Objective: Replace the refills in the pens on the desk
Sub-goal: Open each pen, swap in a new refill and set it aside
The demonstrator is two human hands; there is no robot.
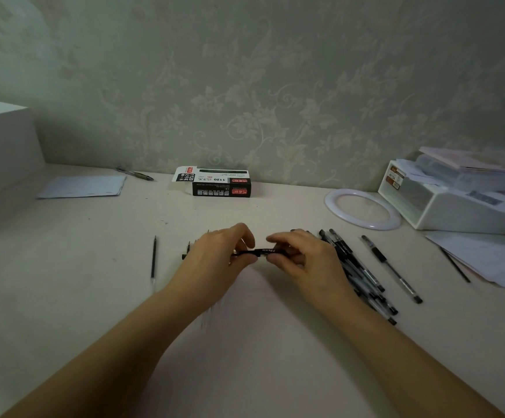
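Mid-frame, left hand (218, 254) and right hand (302, 254) both pinched one black pen (264, 251) (ends hidden), pen pile (362, 276) lower right.

I can read the number "1120" on the black and white cardboard box (216, 183) at the back of the desk: once on its open white flap and once on its white top face, printed upside down from where I look. Red labels on that box carry characters too small to read. White lettering on the black pen (264, 251) held between both hands is blurred. Labels on the white organiser (444, 203) are also illegible.
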